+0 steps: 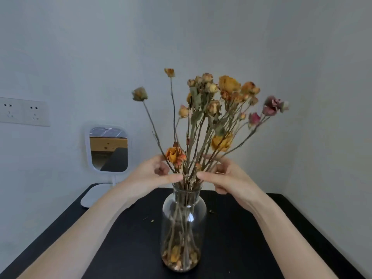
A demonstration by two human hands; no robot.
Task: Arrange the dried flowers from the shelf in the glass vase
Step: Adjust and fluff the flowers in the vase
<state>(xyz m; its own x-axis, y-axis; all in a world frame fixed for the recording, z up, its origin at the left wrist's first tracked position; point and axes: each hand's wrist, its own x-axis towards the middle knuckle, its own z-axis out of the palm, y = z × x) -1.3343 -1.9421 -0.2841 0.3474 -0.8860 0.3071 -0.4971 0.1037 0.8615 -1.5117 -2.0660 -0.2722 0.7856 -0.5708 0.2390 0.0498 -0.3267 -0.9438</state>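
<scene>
1. While flowers stood in vase on table, left hand held them low, just above the rim, thumb and curled fingers pinching stems.
2. Right hand matched it, thumb pressed on, fingers curled behind.
3. Judgement: spread stems gently; brittle heads could shed, vase could tip.
4. Sockets and mirror stood far left, well apart; crumbs near vase; nothing seemed to block.

Pink blooms blurred, wall socket cropped left

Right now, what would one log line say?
dried flowers: stems in glass vase | left hand: grips stems above neck | right hand: grips stems opposite | glass vase: upright on black table
</scene>
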